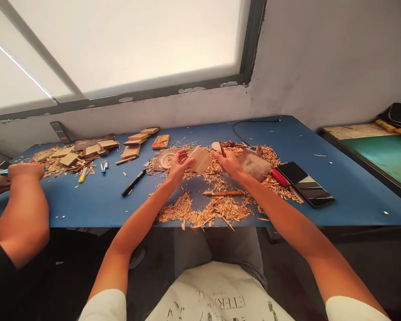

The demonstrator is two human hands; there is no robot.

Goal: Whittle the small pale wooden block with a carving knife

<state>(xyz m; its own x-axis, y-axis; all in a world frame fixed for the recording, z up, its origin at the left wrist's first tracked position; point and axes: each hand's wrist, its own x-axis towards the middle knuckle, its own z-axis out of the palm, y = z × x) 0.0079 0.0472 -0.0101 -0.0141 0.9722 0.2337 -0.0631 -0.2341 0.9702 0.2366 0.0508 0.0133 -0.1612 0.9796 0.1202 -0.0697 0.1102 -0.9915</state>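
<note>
My left hand (180,166) holds a square, pale wooden board (201,161) by its left edge, tilted above the shavings. Close to the board's right side, my right hand (229,161) is closed around a small brown piece with a pale rounded end (216,146); its kind is not clear. Wood shavings (217,209) lie thickly beneath both hands. A brown sheet (255,165) rests just right of my right hand, and another sheet with a round mark (165,160) lies left of my left hand. Nearer me, a wooden-handled tool (224,193) lies across the shavings.
A phone (305,183) and a red-handled item (280,177) lie at right, a black pen (133,183) at left. Stacked wooden blocks (133,146) and a colourful box (161,141) stand behind. At far left, another person's arm (23,209) reaches over the blue table (96,200).
</note>
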